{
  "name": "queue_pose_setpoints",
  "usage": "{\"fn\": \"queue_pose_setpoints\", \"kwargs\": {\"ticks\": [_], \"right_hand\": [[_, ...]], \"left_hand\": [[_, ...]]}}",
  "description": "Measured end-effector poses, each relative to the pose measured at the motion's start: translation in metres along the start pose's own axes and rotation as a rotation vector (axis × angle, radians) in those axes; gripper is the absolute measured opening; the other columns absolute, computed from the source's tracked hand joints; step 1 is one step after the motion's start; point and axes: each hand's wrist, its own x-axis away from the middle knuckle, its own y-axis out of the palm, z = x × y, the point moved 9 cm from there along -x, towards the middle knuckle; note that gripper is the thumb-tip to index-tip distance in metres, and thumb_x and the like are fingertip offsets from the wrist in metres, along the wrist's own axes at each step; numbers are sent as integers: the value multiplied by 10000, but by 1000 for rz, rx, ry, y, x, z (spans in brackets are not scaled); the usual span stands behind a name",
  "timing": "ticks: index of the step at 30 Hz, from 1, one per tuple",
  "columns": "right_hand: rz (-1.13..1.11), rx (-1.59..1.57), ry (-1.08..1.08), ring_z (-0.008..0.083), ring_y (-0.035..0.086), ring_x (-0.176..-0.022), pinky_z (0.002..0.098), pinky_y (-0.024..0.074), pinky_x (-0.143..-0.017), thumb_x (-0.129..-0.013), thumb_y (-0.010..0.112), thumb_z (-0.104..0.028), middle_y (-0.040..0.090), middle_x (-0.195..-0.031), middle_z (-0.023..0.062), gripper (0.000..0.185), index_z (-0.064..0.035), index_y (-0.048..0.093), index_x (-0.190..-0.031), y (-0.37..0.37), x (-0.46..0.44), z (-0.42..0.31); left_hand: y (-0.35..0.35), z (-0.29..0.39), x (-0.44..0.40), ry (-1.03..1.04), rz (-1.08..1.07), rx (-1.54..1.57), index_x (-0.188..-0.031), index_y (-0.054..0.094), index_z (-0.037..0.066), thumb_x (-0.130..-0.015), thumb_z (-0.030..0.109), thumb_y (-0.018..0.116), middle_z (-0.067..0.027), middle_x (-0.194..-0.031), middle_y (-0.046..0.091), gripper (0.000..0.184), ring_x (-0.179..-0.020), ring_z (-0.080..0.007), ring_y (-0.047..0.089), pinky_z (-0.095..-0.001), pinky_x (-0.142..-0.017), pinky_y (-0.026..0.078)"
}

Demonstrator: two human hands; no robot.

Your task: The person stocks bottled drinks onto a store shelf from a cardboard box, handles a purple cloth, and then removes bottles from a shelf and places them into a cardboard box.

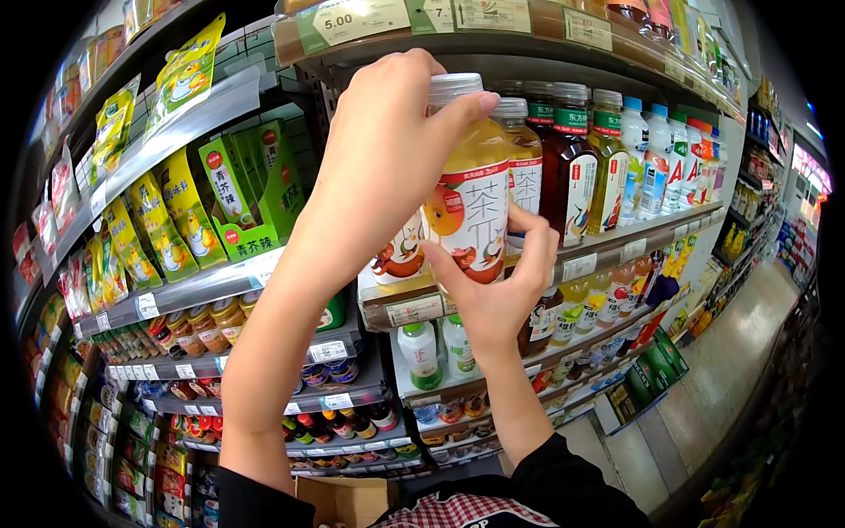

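Note:
A clear tea bottle (482, 207) with a white label, an orange fruit picture and a pale yellow drink stands upright at the shelf's front. My left hand (396, 132) reaches over from the left and is closed around its upper part, with the thumb just below the white cap (456, 85). Around the lower part of the label curls my right hand (502, 286), thumb on the left side and fingers on the right. Whether the bottle's base touches the shelf is hidden by this hand. A similar bottle (525, 145) stands right behind it.
Dark tea bottles (570, 158) and white drink bottles (656, 158) line the same shelf (581, 266). Another shelf edge (528, 35) with price tags runs above my hands. Yellow packets (158, 229) and a green box (255, 189) sit at left. An open cardboard box (343, 500) is below.

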Motion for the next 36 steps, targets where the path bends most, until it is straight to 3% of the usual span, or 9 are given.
{"fn": "queue_pose_setpoints", "kwargs": {"ticks": [6,10,19,28,31,36], "right_hand": [[-149,-9,6,290,571,-1047,404,413,-932,-702,870,-226,645,-1178,121,700,-41,582,-1313,-20,22,4],[-68,-45,-76,286,614,-1000,377,438,-881,-694,868,-188,663,-1186,127,619,-79,645,-1261,-24,30,4],[-13,36,-97,234,623,-989,355,411,-863,-687,859,-259,675,-1191,110,556,-145,708,-1210,-15,37,8],[27,125,-152,196,635,-996,352,389,-864,-695,848,-281,686,-1187,99,506,-158,730,-1172,1,39,22],[31,150,-149,188,639,-987,347,380,-870,-692,848,-290,694,-1174,95,493,-158,738,-1154,6,38,27],[28,204,-151,181,650,-953,332,366,-874,-693,855,-271,704,-1151,95,461,-148,747,-1123,12,36,29]], "left_hand": [[11,-5,-4,-17,-74,31,-963,642,-78,-894,285,705,-38,-662,530,375,-632,-90,446,-276,-565,381],[13,-5,-4,-2,-73,68,-982,645,-76,-901,299,700,-37,-670,535,388,-643,-92,452,-273,-579,392],[16,-20,-4,-55,-88,70,-1026,649,-64,-924,321,679,-41,-718,572,400,-674,-93,474,-268,-616,415],[29,-39,-12,-71,-101,-27,-1048,641,-75,-911,306,692,-100,-755,624,408,-690,-142,542,-296,-633,453],[33,-44,-13,-55,-89,-111,-1064,649,-48,-911,344,677,-118,-797,650,422,-750,-196,594,-334,-753,456],[37,-45,-14,-87,-155,-250,-1081,667,4,-919,423,635,-119,-854,668,450,-869,-259,605,-394,-960,320]]}}
